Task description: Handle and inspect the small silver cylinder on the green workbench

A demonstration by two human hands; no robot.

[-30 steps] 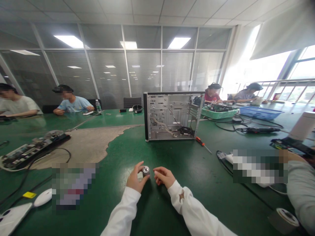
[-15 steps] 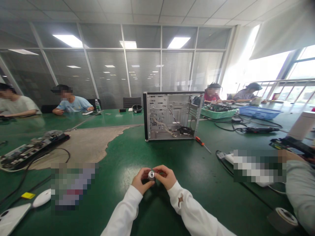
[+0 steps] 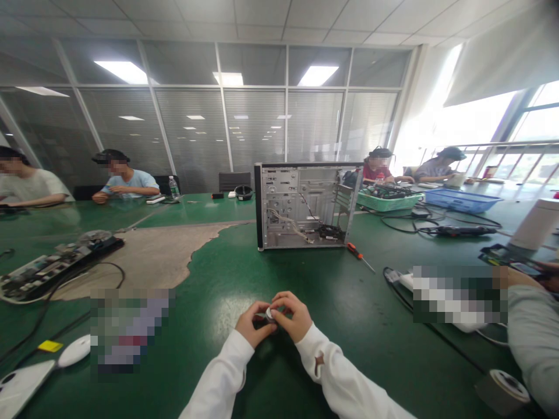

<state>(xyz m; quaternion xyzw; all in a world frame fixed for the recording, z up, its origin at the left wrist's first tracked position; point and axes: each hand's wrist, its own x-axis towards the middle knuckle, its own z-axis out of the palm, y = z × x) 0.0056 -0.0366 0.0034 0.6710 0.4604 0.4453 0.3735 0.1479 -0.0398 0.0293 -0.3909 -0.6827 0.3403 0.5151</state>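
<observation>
Near the front of the green table (image 3: pixel 227 262), my left hand (image 3: pixel 253 325) and my right hand (image 3: pixel 293 315) meet around a small round metal part (image 3: pixel 269 315). The left fingers and thumb grip its left side. My right thumb and fingers close on its right and top, hiding much of it. Beyond my hands stands an open computer case (image 3: pixel 301 206), upright, with cables and a black fan inside. An orange-handled screwdriver (image 3: pixel 356 251) lies by its lower right corner.
On the left lie a power strip with plugs (image 3: pixel 61 265), black cables and a white phone (image 3: pixel 26 387). To the right are a green basket (image 3: pixel 388 201), a blue basket (image 3: pixel 460 201), a tape roll (image 3: pixel 502 393) and a neighbour's sleeve (image 3: pixel 533 331). Several people sit around.
My right fingers have moved over the top of the metal part, covering more of it. A seated person at the left has raised a hand.
</observation>
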